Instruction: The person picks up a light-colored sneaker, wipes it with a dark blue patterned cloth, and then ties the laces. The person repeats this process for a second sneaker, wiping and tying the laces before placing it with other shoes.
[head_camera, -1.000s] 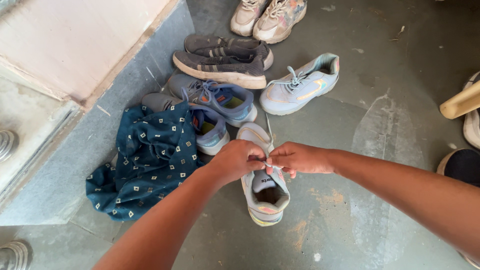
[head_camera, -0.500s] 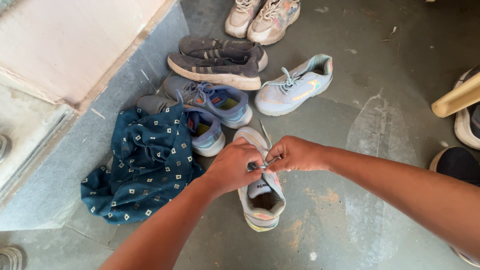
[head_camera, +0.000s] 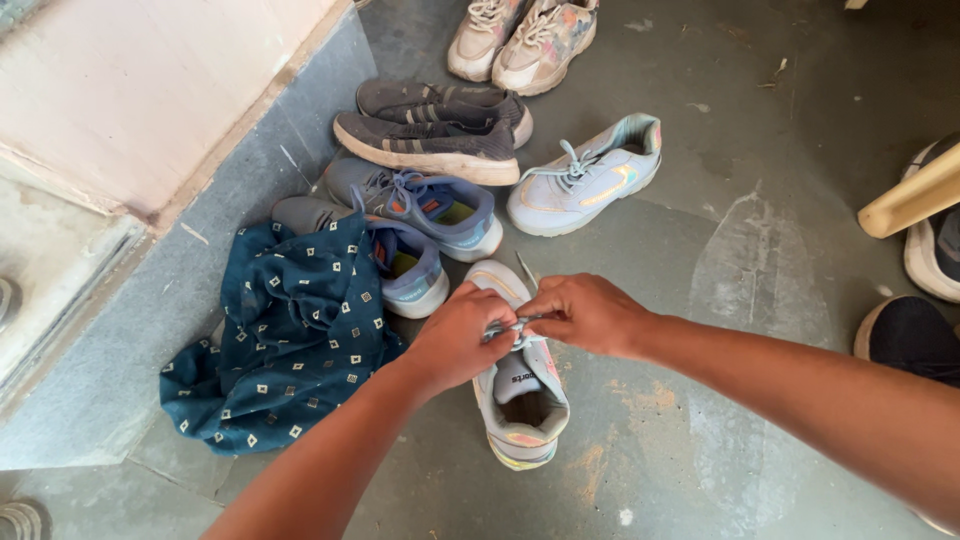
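A pale blue sneaker (head_camera: 522, 400) lies on the concrete floor, toe pointing away from me. Both my hands meet over its tongue. My left hand (head_camera: 457, 335) pinches one strand of the light lace (head_camera: 508, 328), and my right hand (head_camera: 582, 312) pinches the other strand beside it. A loose lace end (head_camera: 526, 268) sticks up past my right knuckles. The front part of the sneaker is hidden under my hands. Its matching sneaker (head_camera: 585, 186) lies a little farther away, laced, on its side.
A blue-grey pair of sneakers (head_camera: 425, 215), a dark grey pair (head_camera: 435, 130) and a beige pair (head_camera: 520, 35) lie beyond. A dark teal patterned cloth (head_camera: 290, 330) is bunched at left against a grey step (head_camera: 120, 330). A wooden leg (head_camera: 915, 200) and other shoes (head_camera: 905, 335) sit at right.
My hands shifted slightly up and closer together over the sneaker, drawing the lace strands across each other. The view drifted a little; the other shoes stayed put.
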